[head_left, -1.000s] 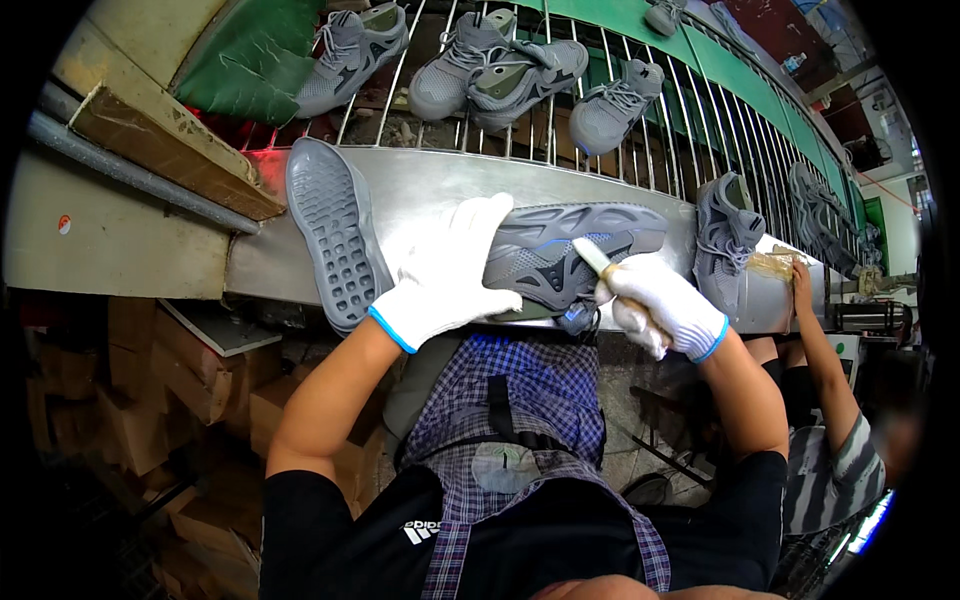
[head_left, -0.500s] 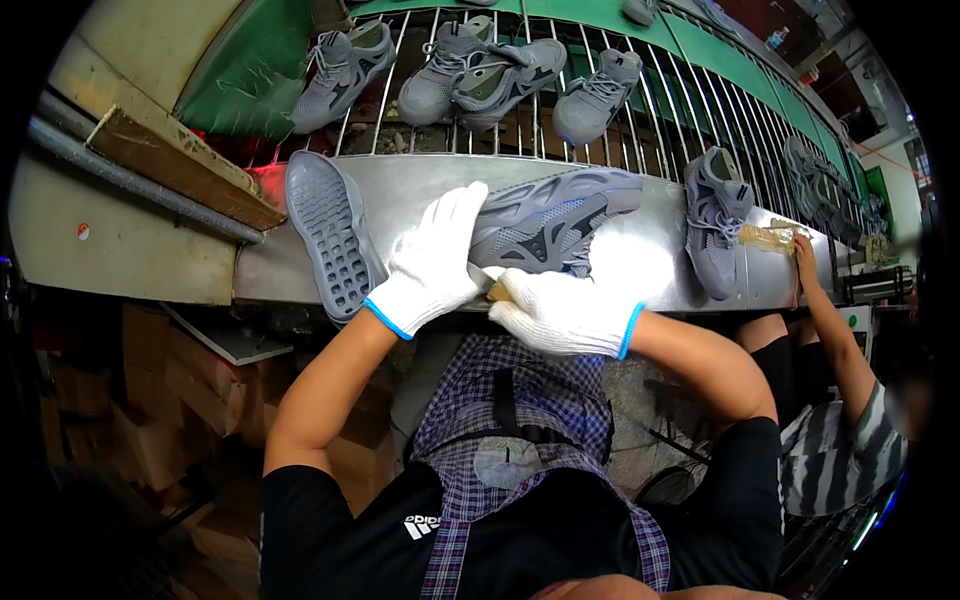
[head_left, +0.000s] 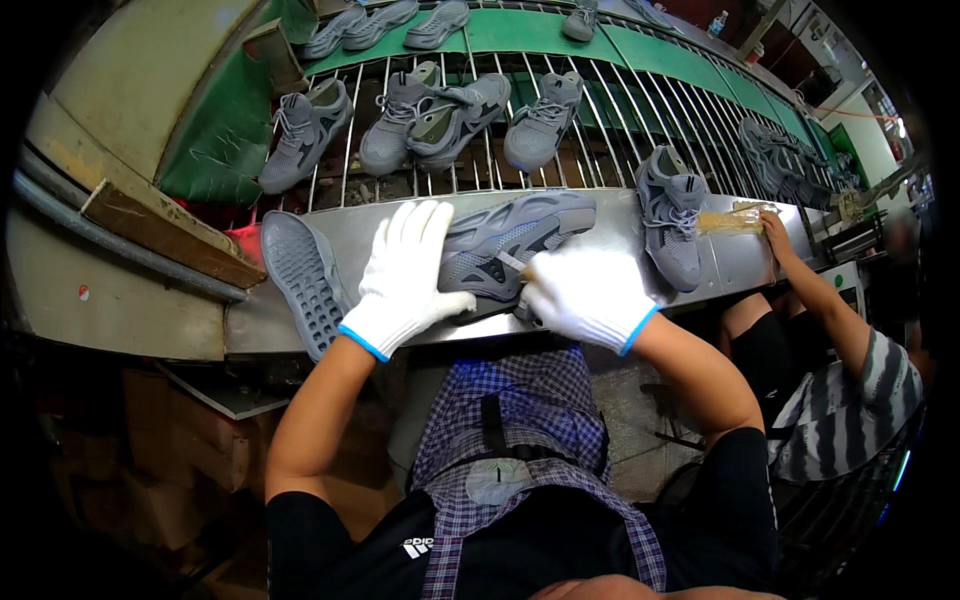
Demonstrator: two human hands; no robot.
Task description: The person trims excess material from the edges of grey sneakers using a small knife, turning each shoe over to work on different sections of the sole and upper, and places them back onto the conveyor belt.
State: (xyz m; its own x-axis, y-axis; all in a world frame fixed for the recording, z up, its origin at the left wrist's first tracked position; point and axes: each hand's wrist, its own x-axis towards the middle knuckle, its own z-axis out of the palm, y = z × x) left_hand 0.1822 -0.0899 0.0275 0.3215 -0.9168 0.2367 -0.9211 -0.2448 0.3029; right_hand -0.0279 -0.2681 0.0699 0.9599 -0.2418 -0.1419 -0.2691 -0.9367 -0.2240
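Observation:
A grey sneaker (head_left: 495, 255) lies on its side on the metal ledge, its thick sole along the far side. My left hand (head_left: 405, 275), in a white knit glove with a blue cuff, is open with fingers stretched out at the shoe's left end. My right hand (head_left: 590, 300), gloved the same way, is closed around a small tool (head_left: 511, 261) with a pale flat tip and a tan handle. That tip is against or just over the shoe's side; its exact kind I cannot tell. To the left rests a loose grey outsole (head_left: 302, 285), its tread showing.
Several grey sneakers (head_left: 543, 122) sit on the metal-bar rack (head_left: 480, 150) beyond the ledge (head_left: 615, 215). Another sneaker (head_left: 670, 220) stands to the right. There, a co-worker's hand (head_left: 770, 225) touches a tan-taped strip (head_left: 730, 221). A wooden board (head_left: 170, 235) edges the left side.
The tool tip has moved from beside my left glove up to the shoe's side. My left hand has shifted off the tool, fingers spreading. The whole view has shifted somewhat.

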